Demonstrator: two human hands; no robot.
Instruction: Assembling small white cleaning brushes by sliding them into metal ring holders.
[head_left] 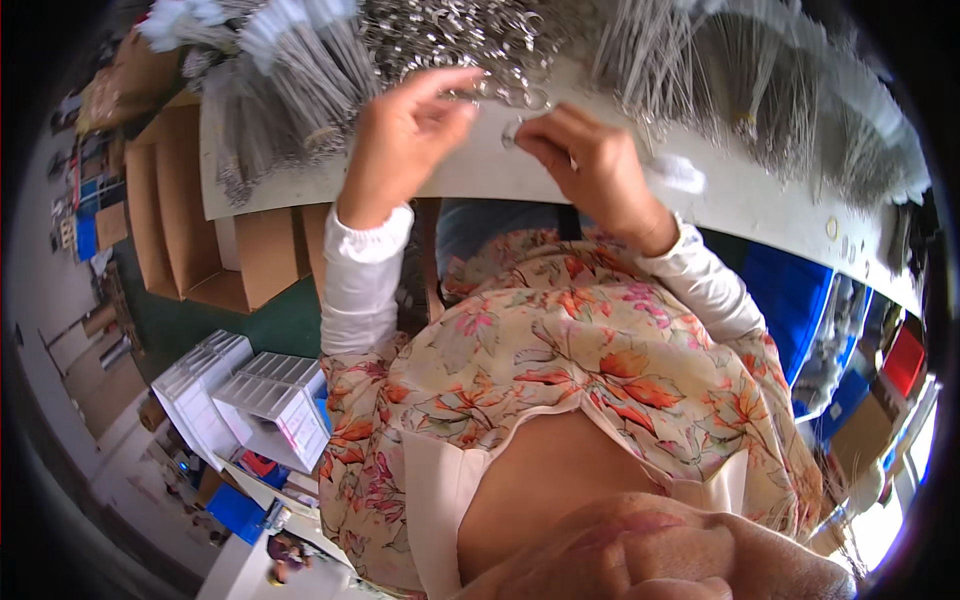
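A heap of shiny metal rings (450, 35) lies on the pale table, with a few loose rings (515, 97) at its near edge. My left hand (398, 145) is over that edge, index finger and thumb apart, slightly blurred. Nothing held shows clearly between its fingers, though rings lie right by the fingertips. Just to the right, my right hand (595, 165) pinches a small metal ring (510, 133) between thumb and fingertips. The two hands are apart.
Bundles of thin grey wires (290, 85) with whitish ends lie left of the heap, and more wire bundles (740, 90) spread to the right. A small white object (680, 173) sits beside my right wrist. Cardboard boxes (190, 210) and white plastic crates (265, 400) stand at the left.
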